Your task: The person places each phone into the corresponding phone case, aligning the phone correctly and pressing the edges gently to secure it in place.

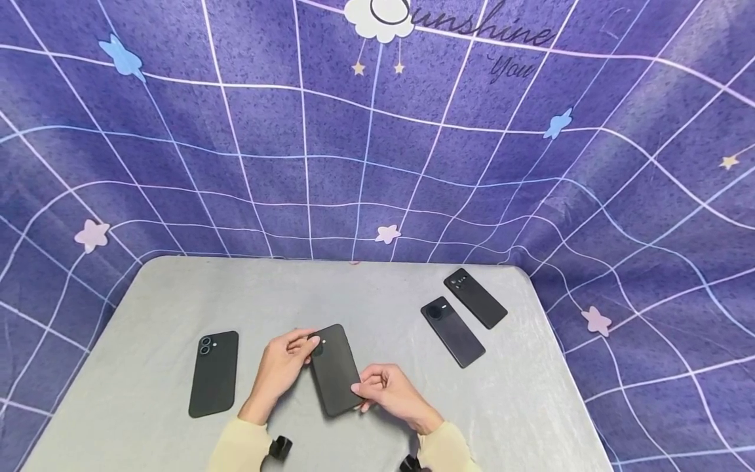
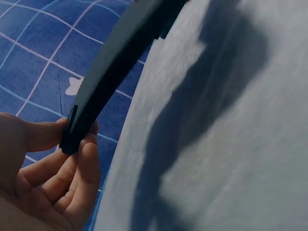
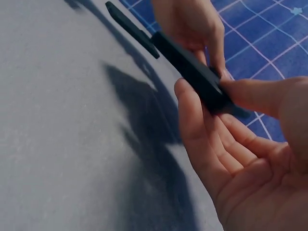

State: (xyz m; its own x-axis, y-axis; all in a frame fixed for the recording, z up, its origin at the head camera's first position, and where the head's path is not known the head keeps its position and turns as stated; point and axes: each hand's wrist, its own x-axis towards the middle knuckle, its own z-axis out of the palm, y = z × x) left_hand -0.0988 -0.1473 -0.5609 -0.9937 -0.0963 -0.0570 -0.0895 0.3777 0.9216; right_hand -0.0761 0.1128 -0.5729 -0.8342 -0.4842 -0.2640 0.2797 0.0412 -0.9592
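A dark smartphone (image 1: 337, 372) is held up over the table between both hands, its back with the camera area toward the head camera. My left hand (image 1: 282, 364) pinches its upper left corner, the thumb lying over the camera area. At the lower right corner, my right hand (image 1: 394, 393) grips it with the thumb on the back and fingers beneath. Seen edge-on in the left wrist view, the phone (image 2: 113, 62) casts a shadow on the cloth. The right wrist view has the same phone (image 3: 187, 67) between thumb and fingers.
Left of the hands lies a black phone (image 1: 214, 377) with two lenses. To the right are a dark phone with a round camera (image 1: 454, 333) and another black phone (image 1: 476, 298). Grey cloth covers the table (image 1: 283, 282); a purple grid-patterned curtain (image 1: 336, 177) hangs behind.
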